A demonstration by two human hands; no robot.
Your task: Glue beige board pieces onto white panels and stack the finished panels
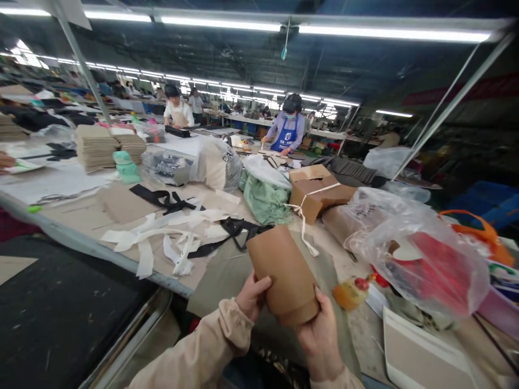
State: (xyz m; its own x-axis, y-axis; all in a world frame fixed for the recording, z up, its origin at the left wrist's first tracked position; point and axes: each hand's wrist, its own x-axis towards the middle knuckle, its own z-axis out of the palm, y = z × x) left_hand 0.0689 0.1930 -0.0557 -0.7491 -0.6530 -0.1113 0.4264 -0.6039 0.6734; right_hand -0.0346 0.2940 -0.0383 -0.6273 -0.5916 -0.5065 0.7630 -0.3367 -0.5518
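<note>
The bench (81, 221) spreads beneath and around the brown panel (284, 267). Right of the panel lies a clear bag (438, 265) with red contents; left of and under it, a grey sheet (221, 278) covers part of the bench. Beyond the panel, slightly to its right, sits a carton (302, 208) tied with white cord, and beside that a green sack (265, 197).

The panel itself is curved and held up, tilted, above the grey sheet. The right hand (320, 340) has its fingers clamped on the panel's lower right edge; the left hand (253, 294) has its fingers clamped on its left edge. White strips (145, 258) lie left of the panel, and a small yellow item (351, 294) lies to its right.
</note>
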